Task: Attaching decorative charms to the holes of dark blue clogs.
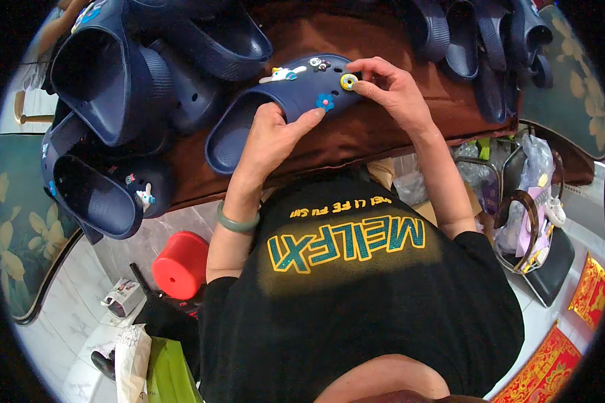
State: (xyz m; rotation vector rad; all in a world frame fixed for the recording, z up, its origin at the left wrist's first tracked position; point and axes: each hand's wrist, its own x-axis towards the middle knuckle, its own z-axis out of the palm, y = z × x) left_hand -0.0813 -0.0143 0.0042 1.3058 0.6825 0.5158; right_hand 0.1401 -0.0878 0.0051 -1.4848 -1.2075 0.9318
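A dark blue foam clog (pixel 232 131) lies on the brown cloth, its toe pointing up and to the right. My left hand (pixel 274 138) grips it at the opening, fingers hidden inside the upper and thumb outside, near a blue flower charm (pixel 325 101). At the toe, my right hand (pixel 395 94) pinches around a round yellow ring-shaped charm (pixel 349 81), thumb touching its edge and index finger above it. A white unicorn-like charm (pixel 282 74) and a black-and-white charm (pixel 320 64) sit higher on the upper.
Other blue clogs (pixel 91 80) are heaped at the left; more clogs (pixel 460 40) lie at the far right. The brown cloth (pixel 376 138) covers the table. A red stool (pixel 180 265) stands below left, and a bag with plastic wrap (pixel 534 201) sits at the right.
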